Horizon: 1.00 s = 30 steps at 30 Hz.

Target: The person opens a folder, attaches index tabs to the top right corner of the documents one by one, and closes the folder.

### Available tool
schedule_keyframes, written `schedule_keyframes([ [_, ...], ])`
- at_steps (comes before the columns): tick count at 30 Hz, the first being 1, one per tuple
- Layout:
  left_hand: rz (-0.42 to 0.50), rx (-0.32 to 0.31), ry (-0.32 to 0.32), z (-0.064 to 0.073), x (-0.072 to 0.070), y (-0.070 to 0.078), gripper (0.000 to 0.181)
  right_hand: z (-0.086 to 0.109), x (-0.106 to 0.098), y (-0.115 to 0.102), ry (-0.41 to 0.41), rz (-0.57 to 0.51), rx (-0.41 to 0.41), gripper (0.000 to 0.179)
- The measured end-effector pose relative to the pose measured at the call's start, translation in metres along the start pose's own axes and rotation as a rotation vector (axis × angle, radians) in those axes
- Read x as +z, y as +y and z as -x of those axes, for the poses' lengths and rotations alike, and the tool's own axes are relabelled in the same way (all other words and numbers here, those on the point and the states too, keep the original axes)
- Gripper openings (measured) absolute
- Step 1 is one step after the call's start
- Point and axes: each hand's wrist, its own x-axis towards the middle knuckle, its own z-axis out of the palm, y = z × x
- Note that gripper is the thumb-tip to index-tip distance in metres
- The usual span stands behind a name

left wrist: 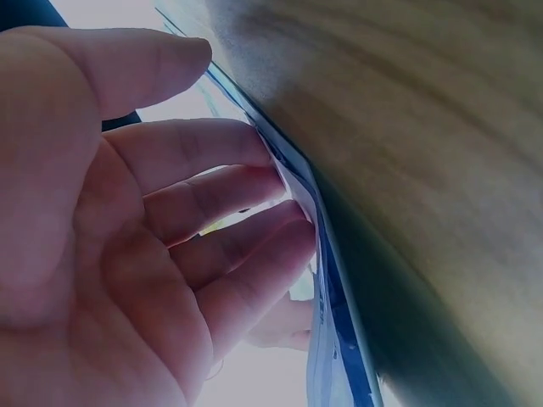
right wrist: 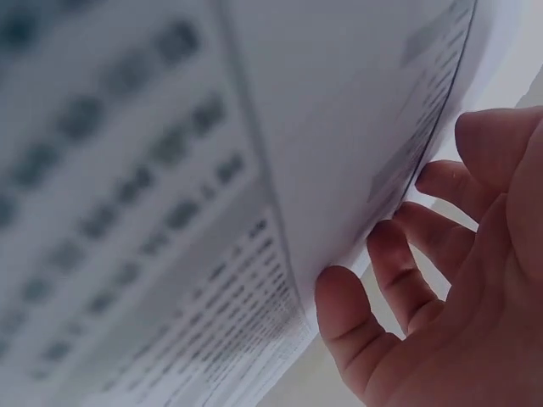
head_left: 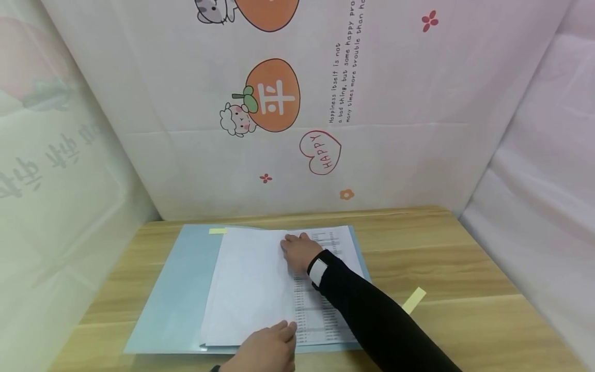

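A light blue folder (head_left: 172, 289) lies opened out on the wooden table. Inside it, a blank white sheet (head_left: 251, 289) covers the left part, beside a sheet of printed rows (head_left: 321, 325) on the right. My right hand (head_left: 299, 253) rests near the top, where the two sheets meet, its fingers spread and gently bent against the paper. Near the bottom edge, my left hand (head_left: 267, 347) touches the blank sheet with extended fingers. The left wrist view shows those fingertips against the papers above the folder's edge (left wrist: 339, 288). Neither hand pinches anything visibly.
One pale yellow strip (head_left: 217, 231) sits at the folder's top edge. Another yellow strip (head_left: 415, 299) lies on the table (head_left: 465, 299) right of the folder, partly behind my right sleeve (head_left: 376, 310). White printed cloth (head_left: 395, 155) hangs behind and at both sides.
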Motion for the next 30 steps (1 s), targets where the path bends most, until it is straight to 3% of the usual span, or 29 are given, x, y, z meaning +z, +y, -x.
schedule_keyframes([
  [6, 0.030, -0.023, 0.006, 0.001, 0.000, -0.001, 0.038, -0.021, 0.015, 0.010, 0.015, -0.031, -0.019, 0.042],
  [10, 0.042, -0.024, -0.015, 0.000, 0.000, -0.002, 0.039, -0.015, 0.008, 0.009, -0.018, -0.073, 0.015, 0.045],
  [15, 0.014, -0.009, -0.023, 0.001, 0.001, -0.001, 0.049, 0.022, -0.012, -0.010, -0.031, -0.090, 0.025, 0.047],
  [22, -0.001, -0.017, -0.054, 0.003, 0.001, 0.001, 0.068, 0.084, -0.032, -0.034, -0.074, -0.095, -0.124, 0.045],
  [30, -0.056, 0.036, 0.010, 0.009, 0.005, 0.001, 0.078, 0.136, -0.038, -0.045, -0.110, -0.096, -0.334, 0.044],
])
